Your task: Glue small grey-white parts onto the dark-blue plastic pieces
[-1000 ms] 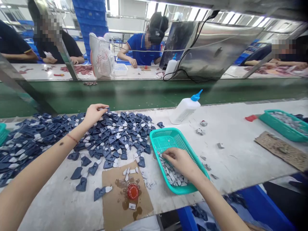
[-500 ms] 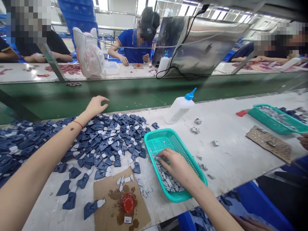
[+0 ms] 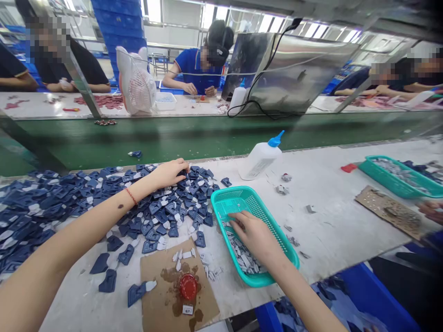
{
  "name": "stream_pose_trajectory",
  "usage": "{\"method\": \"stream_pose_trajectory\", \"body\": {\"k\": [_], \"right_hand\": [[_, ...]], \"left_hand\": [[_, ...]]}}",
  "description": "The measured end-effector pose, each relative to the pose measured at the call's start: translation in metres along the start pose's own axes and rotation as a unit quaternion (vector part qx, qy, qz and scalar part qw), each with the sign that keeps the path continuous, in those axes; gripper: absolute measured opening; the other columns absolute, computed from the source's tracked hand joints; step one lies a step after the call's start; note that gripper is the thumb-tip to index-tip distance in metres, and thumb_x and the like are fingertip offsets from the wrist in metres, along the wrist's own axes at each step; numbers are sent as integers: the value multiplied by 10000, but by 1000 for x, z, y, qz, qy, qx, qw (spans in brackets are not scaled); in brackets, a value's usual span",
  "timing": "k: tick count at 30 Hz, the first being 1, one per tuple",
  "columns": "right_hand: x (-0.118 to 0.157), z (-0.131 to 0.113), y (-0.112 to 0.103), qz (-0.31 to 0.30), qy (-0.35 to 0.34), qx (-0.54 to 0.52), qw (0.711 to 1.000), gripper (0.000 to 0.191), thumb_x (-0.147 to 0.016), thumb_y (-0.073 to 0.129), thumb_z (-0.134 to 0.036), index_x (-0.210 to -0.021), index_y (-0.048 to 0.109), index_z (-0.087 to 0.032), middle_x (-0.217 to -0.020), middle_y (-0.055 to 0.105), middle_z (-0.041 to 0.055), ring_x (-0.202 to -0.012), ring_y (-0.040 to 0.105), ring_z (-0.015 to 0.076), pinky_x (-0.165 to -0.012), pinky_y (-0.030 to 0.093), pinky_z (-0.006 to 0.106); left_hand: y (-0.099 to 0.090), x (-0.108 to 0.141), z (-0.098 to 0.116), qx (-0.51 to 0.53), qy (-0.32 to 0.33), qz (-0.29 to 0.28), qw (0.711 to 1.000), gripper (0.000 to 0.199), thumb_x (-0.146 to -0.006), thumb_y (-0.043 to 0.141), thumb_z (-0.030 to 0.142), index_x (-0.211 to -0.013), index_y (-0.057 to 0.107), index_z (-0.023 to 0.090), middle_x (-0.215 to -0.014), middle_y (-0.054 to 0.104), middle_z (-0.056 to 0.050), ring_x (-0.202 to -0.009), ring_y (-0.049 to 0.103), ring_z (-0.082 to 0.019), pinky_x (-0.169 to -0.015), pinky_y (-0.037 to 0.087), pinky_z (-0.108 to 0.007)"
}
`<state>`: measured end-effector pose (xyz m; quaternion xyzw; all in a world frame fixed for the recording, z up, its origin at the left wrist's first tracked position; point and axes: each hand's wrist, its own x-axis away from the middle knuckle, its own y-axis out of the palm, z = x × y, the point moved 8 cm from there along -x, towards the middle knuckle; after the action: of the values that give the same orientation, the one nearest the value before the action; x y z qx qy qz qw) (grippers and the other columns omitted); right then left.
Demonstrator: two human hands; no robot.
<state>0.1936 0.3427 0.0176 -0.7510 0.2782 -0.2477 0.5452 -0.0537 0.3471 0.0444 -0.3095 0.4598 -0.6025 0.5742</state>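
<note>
My left hand reaches over a heap of dark blue flat pieces with pale tabs. Its thumb and fingers are bent but apart, with the tips at the heap's far edge. Inside a green plastic basket is my right hand, fingertips drawn together above small grey-white pieces; what they pinch is too small to make out. On a cardboard sheet lie a red round cap with wet stains around it, a small white label-like piece and several pale strips.
A white bottle with a blue nozzle stands behind the basket. Beyond the table edge runs a green belt, with one blue piece on it. Another green basket and a co-worker's hand are at right. People sit opposite.
My left hand has moved right from above the belt's edge onto the heap. A blue piece now shows on the belt. My right hand stays in the basket, shifted slightly.
</note>
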Motion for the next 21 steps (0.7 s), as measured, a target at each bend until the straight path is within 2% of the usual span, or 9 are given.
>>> {"method": "stream_pose_trajectory", "body": {"k": [4,6,9,11,15,21], "right_hand": [[2,-1,2,1,-28,-16,999,260,-943,434,-233,-1103,633,-188,-1065,663,108,-974,643,256,-764,519,352],[3,-2,4,-2,-39,-13,999,248,-933,453,-234,-1089,641,-187,-1076,658,112,-957,644,259,-755,520,357],[2,-5,4,-2,-42,-17,999,242,-926,457,-219,-1008,682,-186,-1004,667,110,-905,649,260,-735,512,360],[1,-5,3,2,-38,-30,999,257,-927,449,-216,-952,704,-191,-949,675,99,-873,652,250,-728,506,353],[-4,-2,-1,20,-17,-55,998,265,-926,457,-249,-886,714,-194,-892,696,83,-825,660,228,-710,504,330],[-3,6,-6,34,13,-85,996,247,-914,472,-287,-1005,671,-170,-886,720,83,-791,677,219,-680,530,319]], "left_hand": [[-4,4,-3,3,-6,19,1000,168,-827,552,188,-974,628,163,-970,658,-82,-865,613,-231,-806,463,-329],[-9,8,-7,12,-19,40,999,186,-818,575,215,-988,628,160,-957,659,-76,-807,615,-214,-777,468,-324],[-19,19,-15,31,-51,86,994,275,-834,564,282,-1069,616,148,-1012,651,-90,-739,616,-194,-731,483,-326],[-24,29,-21,44,-70,108,991,285,-843,548,320,-1051,634,147,-1028,647,-99,-729,621,-189,-722,493,-326],[-21,43,-25,67,-69,91,991,233,-812,582,339,-936,691,174,-981,677,-75,-729,625,-183,-715,495,-304],[-19,49,-25,94,-69,103,988,275,-787,601,320,-988,701,161,-957,696,-92,-744,619,-218,-717,486,-344]]}}
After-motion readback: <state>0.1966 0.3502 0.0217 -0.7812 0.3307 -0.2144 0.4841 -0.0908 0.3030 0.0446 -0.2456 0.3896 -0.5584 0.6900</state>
